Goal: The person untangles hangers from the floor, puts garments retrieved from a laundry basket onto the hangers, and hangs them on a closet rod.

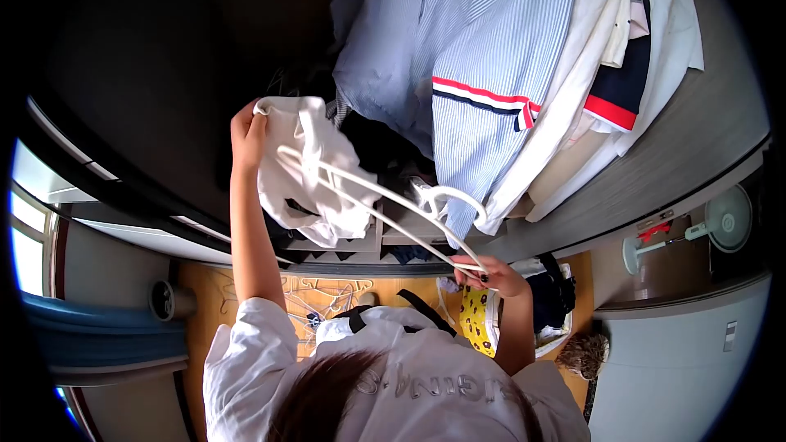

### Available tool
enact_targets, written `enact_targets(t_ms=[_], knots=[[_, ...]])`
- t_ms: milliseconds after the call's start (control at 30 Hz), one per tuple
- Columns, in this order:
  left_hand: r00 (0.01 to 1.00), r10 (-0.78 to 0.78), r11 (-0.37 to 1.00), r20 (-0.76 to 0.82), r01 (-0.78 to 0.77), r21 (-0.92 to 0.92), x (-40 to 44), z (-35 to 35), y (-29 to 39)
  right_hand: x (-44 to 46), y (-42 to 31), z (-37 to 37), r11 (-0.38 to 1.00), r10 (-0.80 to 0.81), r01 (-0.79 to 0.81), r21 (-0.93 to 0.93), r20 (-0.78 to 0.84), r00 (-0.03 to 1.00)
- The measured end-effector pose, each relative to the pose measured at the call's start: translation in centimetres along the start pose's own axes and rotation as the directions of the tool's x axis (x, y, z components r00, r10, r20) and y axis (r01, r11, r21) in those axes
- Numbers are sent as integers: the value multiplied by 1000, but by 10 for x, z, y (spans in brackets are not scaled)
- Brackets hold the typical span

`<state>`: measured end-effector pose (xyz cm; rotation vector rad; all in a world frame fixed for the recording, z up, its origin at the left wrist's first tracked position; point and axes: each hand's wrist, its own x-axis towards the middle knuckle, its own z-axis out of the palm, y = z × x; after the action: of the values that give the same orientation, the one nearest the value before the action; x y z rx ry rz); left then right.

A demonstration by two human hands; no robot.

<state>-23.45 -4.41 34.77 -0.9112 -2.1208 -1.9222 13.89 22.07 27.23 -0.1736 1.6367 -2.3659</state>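
Left hand (248, 135), 10 o'clock: fingers pinching white garment (327, 139) at its edge | Right hand (495, 274), 4 o'clock: fingers gripping white hanger (391, 194) | Garment: 9 o'clock, overlapping hanger | Advisable: hold fabric spread, hanger steady.

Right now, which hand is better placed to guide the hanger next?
Right, I'd say: the right hand grips one end of the white hanger, whose other end overlaps the white garment in view. The left hand holds the garment's edge.

The near garment (337, 151) and hanger (401, 201) are coloured white; the far shirt (405, 49) is striped blue and white, its sleeve (481, 135) banded red, white and navy.
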Motion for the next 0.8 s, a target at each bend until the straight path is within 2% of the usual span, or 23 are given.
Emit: enact_targets(t_ms=[67,100,167,200,267,300,333,400,433,467,533,600,633,700,800], knots=[[996,87,996,33,-87,-2,-5,1,10,-3,4,-3,999,-6,9,-40,80,997],[993,81,996,83,-84,22,-7,-1,12,-3,2,0,993,59,-52,-110,66,996],[989,41,998,141,-48,44,-16,2,20,-2,6,0,998,68,-68,-2,97,993],[992,-32,992,119,17,124,-19,5,25,-2,9,1,995,74,-80,54,112,991],[986,31,1000,166,-29,-10,-27,8,1,-1,10,-1,990,-15,-3,144,123,992],[989,-58,990,133,39,137,-32,11,10,-2,8,2,989,6,-14,149,52,999],[981,-49,975,188,6,222,-32,11,1,-4,5,4,988,27,-24,154,-20,999],[977,-81,985,195,49,164,-39,22,14,-6,9,-3,989,29,-30,148,10,1000],[957,-5,963,291,-73,259,-35,16,5,-6,11,-4,989,29,-32,142,28,999],[959,-90,941,267,-6,338,-37,20,9,-7,12,-7,990,27,-33,136,45,999],[942,-165,910,293,31,414,-39,23,17,-10,17,-10,994,37,-40,105,24,999],[922,-167,903,350,1,429,-38,17,6,-12,20,-9,994,60,-57,94,-28,998],[910,-169,900,378,-14,437,-38,15,1,-12,20,-9,988,41,-39,149,-13,999],[889,-232,908,395,52,416,-38,15,0,-13,22,-7,966,-1,-3,260,13,1000],[836,-295,922,463,122,367,-40,14,-1,-15,25,-6,960,18,-22,278,18,1000]])
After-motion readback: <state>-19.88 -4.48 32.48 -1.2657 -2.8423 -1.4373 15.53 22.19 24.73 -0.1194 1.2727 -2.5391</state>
